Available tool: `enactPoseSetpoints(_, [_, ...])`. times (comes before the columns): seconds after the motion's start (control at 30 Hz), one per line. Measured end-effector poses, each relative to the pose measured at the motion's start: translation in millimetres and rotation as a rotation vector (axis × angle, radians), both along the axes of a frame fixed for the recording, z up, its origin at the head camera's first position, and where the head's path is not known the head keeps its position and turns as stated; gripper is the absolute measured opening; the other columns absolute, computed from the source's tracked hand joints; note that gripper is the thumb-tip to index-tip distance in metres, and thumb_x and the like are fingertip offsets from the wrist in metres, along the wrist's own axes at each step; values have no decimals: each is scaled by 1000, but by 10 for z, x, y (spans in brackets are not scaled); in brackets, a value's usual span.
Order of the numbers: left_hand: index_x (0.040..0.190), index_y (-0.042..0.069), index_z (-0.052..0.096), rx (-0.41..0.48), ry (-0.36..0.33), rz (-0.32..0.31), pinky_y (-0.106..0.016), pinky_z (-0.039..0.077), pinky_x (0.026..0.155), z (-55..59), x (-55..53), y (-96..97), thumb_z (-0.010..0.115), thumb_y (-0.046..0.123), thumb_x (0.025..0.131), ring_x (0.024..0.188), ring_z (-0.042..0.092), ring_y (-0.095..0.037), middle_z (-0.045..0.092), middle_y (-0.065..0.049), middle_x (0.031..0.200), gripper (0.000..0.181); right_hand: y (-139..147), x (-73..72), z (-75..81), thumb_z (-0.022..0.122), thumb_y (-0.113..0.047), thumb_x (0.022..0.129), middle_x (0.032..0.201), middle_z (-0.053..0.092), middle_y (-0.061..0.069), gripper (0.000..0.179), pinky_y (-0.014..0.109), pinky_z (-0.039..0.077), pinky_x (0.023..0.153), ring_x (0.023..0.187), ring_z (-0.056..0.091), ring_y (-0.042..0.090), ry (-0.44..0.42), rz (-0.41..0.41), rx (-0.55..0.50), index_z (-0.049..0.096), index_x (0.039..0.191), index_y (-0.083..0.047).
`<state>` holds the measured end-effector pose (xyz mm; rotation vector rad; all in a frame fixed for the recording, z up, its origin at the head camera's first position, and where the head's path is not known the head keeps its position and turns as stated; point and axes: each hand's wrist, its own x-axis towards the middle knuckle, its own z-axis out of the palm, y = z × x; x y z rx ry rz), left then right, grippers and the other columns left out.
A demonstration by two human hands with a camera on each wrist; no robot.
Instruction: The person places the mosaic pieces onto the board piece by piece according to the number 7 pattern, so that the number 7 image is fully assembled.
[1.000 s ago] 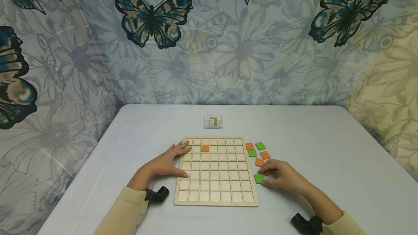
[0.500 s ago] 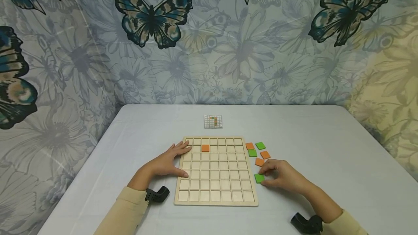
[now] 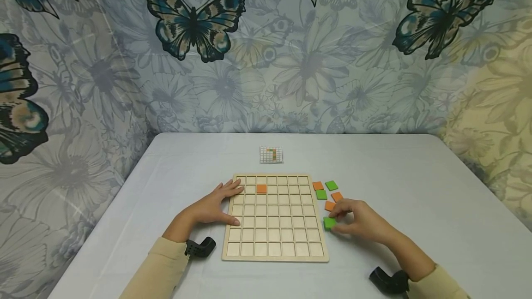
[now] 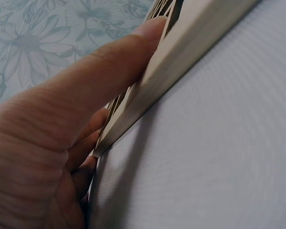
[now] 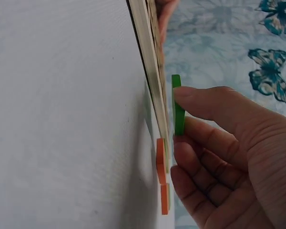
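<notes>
A square wooden grid board point(image 3: 275, 259) lies on the table, with one orange tile point(image 3: 261, 188) in its second row from the back. My left hand point(image 3: 208, 208) rests spread on the board's left edge; in the left wrist view its thumb point(image 4: 119, 62) lies over the rim. To the right of the board, my right hand point(image 3: 360, 221) pinches a green tile point(image 3: 329, 223) between thumb and fingers. The right wrist view shows this green tile point(image 5: 178, 109) edge-on, raised off the white tabletop, the other fingers loosely bent below.
Beside the board's right edge lie loose tiles: orange ones point(image 3: 317, 185) and green ones point(image 3: 321, 194), several in all. Behind the board sits a small card point(image 3: 271, 155) printed with a coloured grid. A butterfly-patterned curtain point(image 3: 299, 68) hangs behind the white table point(image 3: 395, 165).
My right hand has risen slightly with the green tile in its pinch, now covering more of the nearest orange tile. The left hand and board stay in place.
</notes>
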<state>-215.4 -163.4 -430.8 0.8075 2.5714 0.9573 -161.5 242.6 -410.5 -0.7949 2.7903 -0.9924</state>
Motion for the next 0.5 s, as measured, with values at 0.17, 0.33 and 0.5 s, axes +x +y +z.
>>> enactPoseSetpoints(0.17, [145,16,35,5,-7,7,-53,2,118,7,4,1,81,43,67,146,2,-31,14,-3,157,95,-34,-14,26,78,-11,72,87,63,-6,20,20,50,68,77,53,2,34,10,-8,66,88,-14])
enactPoseSetpoints(0.33, [145,15,35,9,2,4,-53,2,118,10,9,3,81,43,67,146,3,-30,15,-4,157,95,-84,-55,72,78,-10,72,87,62,-7,21,22,52,71,78,56,7,56,20,-13,65,88,-14])
enactPoseSetpoints(0.5, [145,14,36,11,13,-1,-53,2,118,-3,6,5,81,43,67,146,5,-30,16,-5,157,95,-161,-116,114,78,-9,72,83,60,-6,19,24,52,69,76,57,13,47,31,-31,67,87,-14])
